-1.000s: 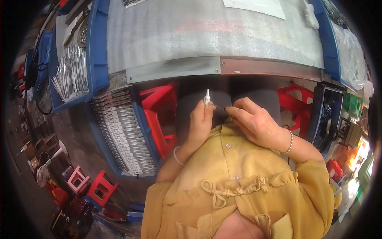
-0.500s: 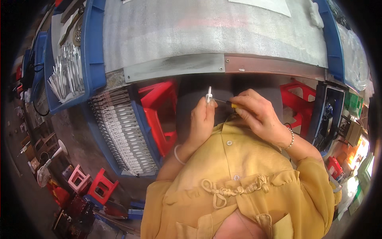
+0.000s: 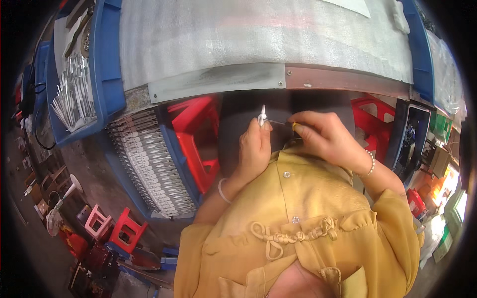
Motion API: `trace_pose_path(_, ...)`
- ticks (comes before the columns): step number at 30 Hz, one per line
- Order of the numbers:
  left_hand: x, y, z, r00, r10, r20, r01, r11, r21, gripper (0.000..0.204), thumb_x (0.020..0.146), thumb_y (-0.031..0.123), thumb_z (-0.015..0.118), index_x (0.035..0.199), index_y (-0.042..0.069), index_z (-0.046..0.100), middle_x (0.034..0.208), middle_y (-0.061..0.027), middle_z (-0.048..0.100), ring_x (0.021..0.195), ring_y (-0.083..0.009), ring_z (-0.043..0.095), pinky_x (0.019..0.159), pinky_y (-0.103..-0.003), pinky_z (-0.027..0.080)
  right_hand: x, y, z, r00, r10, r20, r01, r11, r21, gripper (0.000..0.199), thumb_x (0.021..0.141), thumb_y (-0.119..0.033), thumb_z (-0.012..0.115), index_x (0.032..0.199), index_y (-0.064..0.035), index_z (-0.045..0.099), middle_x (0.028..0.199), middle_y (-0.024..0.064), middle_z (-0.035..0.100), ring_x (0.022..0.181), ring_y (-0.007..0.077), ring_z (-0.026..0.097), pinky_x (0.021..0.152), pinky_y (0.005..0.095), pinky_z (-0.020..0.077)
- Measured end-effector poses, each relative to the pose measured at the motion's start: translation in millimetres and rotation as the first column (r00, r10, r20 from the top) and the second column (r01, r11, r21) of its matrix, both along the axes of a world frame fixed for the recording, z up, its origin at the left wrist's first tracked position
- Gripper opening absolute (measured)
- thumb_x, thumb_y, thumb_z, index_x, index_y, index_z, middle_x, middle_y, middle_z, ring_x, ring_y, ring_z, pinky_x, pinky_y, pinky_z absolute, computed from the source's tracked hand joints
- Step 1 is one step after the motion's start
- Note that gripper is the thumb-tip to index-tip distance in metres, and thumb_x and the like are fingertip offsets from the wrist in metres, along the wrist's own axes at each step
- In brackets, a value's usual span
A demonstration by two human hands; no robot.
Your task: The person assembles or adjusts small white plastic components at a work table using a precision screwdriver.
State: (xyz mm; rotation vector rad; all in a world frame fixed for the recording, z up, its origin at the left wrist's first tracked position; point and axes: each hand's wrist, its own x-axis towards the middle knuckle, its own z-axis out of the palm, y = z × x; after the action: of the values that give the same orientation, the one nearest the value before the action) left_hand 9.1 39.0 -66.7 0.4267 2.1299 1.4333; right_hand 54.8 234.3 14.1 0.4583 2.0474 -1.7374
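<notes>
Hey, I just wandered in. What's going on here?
Someone in a yellow top is handling a small white part over their lap. The left hand pinches the part upright, while the right hand holds a thin tool with some yellow on its handle. The tool's shaft points at the part; contact is too small to make out. To their left, a blue tray holds rows of white-and-metal pieces.

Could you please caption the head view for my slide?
Left hand holds a white part; right hand, a thin-shafted tool.
</notes>
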Motion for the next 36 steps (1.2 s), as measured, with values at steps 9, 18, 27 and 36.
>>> trace_pose_path(9,3.6,10.8,-5.0,0.977,-0.052,-0.206,-0.015,0.950,-0.311,0.013,0.096,0.009,0.046,0.090,-0.002,0.050,0.072,-0.0277,0.059,0.069,-0.0492,0.059,0.056,-0.054,0.043,0.2,-11.7,-17.6,0.980,-0.173,-0.097,0.176,0.984,0.027,0.016,0.087,-0.010,0.063,0.096,0.0025,0.068,0.087,0.0131,0.070,0.070,0.0335,0.068,0.062,0.0371,0.0526)
trace_pose_path(18,0.8,9.9,-2.8,0.995,-0.017,-0.099,-0.003,0.980,-0.199,0.011,0.095,0.009,0.049,0.090,-0.002,0.049,0.071,-0.0274,0.059,0.069,-0.0476,0.061,0.056,-0.053,0.044,-8.2,-18.7,8.1,0.763,0.637,-0.105,-0.337,0.531,0.777,0.044,0.077,-0.012,0.064,0.120,-0.0012,0.063,0.070,0.0108,0.058,0.053,0.0246,0.059,0.046,0.0334,0.0476)
trace_pose_path(27,-6.4,12.3,-6.8,0.985,-0.071,-0.156,0.020,0.950,-0.310,0.013,0.092,0.009,0.052,0.092,-0.002,0.046,0.071,-0.0290,0.060,0.066,-0.0485,0.061,0.054,-0.055,0.048,-3.3,-23.1,-31.5,0.981,-0.104,-0.162,0.120,0.988,0.093,0.026,0.091,-0.009,0.064,0.113,0.0038,0.065,0.069,0.0029,0.064,0.057,0.0148,0.059,0.054,0.0301,0.0461)
trace_pose_path(36,2.0,7.8,-10.6,0.954,0.026,-0.299,-0.018,0.999,0.031,0.015,0.098,0.014,0.048,0.093,0.000,0.052,0.066,-0.0178,0.059,0.057,-0.0342,0.061,0.050,-0.043,0.043,1.1,-9.4,6.0,0.987,0.085,-0.135,-0.064,0.986,0.156,0.026,0.088,-0.006,0.061,0.113,0.0031,0.064,0.090,0.0162,0.065,0.075,0.0291,0.064,0.069,0.0357,0.0518)
